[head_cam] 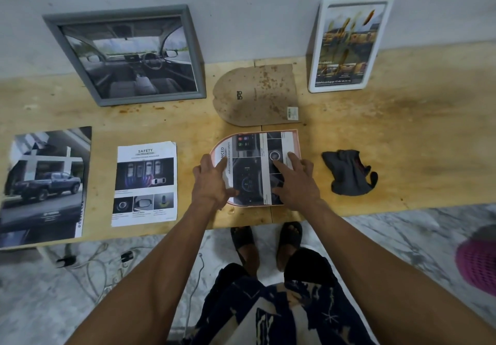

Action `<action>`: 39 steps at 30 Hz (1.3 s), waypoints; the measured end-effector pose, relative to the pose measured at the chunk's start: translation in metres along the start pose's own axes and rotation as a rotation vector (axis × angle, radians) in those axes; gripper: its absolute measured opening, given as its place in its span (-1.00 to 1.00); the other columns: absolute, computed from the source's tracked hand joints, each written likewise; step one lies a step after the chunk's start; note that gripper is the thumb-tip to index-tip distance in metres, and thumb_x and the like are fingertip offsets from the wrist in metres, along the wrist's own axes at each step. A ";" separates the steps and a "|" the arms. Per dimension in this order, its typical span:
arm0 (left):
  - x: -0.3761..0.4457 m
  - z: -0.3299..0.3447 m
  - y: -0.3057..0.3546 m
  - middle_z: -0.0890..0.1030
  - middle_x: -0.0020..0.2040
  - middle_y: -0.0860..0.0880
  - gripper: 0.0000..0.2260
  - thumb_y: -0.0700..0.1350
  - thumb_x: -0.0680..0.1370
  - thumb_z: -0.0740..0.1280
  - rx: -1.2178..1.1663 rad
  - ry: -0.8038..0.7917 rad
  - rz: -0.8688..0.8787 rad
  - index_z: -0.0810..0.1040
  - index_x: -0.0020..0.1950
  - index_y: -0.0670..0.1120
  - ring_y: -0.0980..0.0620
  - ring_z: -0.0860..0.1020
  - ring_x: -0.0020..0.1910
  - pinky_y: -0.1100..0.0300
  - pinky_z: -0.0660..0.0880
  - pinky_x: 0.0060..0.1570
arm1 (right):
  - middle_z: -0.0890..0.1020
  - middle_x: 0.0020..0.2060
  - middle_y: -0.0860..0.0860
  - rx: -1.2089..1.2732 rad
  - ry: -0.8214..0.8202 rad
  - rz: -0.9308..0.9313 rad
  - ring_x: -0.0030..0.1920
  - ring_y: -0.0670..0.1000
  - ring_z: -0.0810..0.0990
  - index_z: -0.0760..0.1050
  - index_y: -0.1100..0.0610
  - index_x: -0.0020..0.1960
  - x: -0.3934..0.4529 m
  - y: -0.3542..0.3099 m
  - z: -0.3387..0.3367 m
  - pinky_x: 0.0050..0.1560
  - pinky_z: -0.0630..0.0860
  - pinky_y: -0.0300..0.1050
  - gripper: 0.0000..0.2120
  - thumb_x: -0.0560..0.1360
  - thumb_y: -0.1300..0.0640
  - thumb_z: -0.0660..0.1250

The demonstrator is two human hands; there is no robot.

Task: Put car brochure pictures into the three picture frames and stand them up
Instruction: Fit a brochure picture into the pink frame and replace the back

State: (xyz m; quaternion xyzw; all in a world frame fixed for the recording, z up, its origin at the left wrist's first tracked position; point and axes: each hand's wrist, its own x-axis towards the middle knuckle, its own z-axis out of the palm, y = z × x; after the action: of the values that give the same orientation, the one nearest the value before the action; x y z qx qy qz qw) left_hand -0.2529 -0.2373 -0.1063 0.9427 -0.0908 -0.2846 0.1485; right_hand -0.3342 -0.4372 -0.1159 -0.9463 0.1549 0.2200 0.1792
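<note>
Two frames already stand at the wall; the third, the arched pink frame (295,140), lies flat near the table's front edge; the left hand (212,181) and right hand (295,181), fingers spread, press a brochure picture (255,167) into it; next I expect the brown backing board (257,95) must go on top.

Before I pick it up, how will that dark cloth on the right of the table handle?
The dark cloth lies crumpled in soft folds, so it will probably go floppy and droop. It looks thin, so likely light. On the wooden table it should drag and bunch rather than slide or roll.
</note>
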 end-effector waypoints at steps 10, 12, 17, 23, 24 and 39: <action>0.020 -0.011 0.006 0.30 0.43 -0.08 -0.29 0.32 0.41 0.42 -0.114 0.165 -0.105 0.33 0.41 -0.02 -0.16 0.30 0.37 -0.16 0.44 0.23 | 0.35 0.27 0.10 0.312 0.239 0.121 0.29 0.15 0.26 0.38 0.06 0.34 0.023 -0.005 -0.033 0.20 0.37 0.05 -0.55 0.52 -0.09 0.32; 0.037 -0.020 0.014 0.32 0.41 -0.10 -0.35 0.28 0.46 0.41 -0.174 0.196 -0.127 0.34 0.40 -0.05 -0.17 0.31 0.38 -0.14 0.41 0.25 | 0.37 0.26 0.12 0.384 0.254 0.162 0.28 0.16 0.30 0.38 0.09 0.33 0.041 0.000 -0.048 0.21 0.34 0.02 -0.57 0.53 -0.05 0.32; 0.097 -0.048 0.034 0.40 0.42 -0.14 -0.36 0.14 0.51 0.44 -0.360 0.183 -0.205 0.34 0.47 -0.12 -0.19 0.38 0.39 -0.12 0.43 0.34 | 0.39 0.32 0.15 0.521 0.191 0.222 0.34 0.18 0.32 0.31 0.10 0.42 0.097 0.016 -0.081 0.26 0.37 0.02 -0.51 0.52 0.08 0.31; 0.153 -0.066 0.057 0.56 0.22 -0.13 -0.36 0.20 0.35 0.43 -0.453 0.195 -0.356 0.47 0.31 -0.12 -0.17 0.56 0.16 -0.06 0.58 0.16 | 0.46 0.25 0.13 0.582 0.150 0.195 0.25 0.14 0.44 0.32 0.13 0.39 0.151 0.025 -0.096 0.07 0.37 -0.12 -0.48 0.50 0.03 0.36; 0.160 -0.068 0.060 0.53 0.27 -0.15 -0.32 0.19 0.33 0.45 -0.477 0.195 -0.396 0.45 0.35 -0.12 -0.19 0.54 0.20 -0.08 0.56 0.20 | 0.47 0.24 0.14 0.557 0.145 0.193 0.23 0.16 0.45 0.32 0.13 0.39 0.158 0.026 -0.097 0.09 0.40 -0.09 -0.46 0.49 0.01 0.37; 0.183 -0.077 0.078 0.62 0.04 -0.03 -0.65 -0.02 0.41 0.57 -0.698 0.368 -0.564 0.63 0.11 -0.14 -0.02 0.61 0.05 0.05 0.60 0.16 | 0.52 0.19 0.15 0.721 0.095 0.435 0.21 0.15 0.50 0.42 0.25 0.29 0.181 0.012 -0.121 0.21 0.52 0.10 -0.49 0.39 0.06 0.30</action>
State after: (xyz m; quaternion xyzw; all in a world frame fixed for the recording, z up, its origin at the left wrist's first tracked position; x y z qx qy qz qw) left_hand -0.0659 -0.3401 -0.1130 0.8593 0.2968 -0.1557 0.3864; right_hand -0.1400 -0.5358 -0.1033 -0.7773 0.4261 0.1407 0.4410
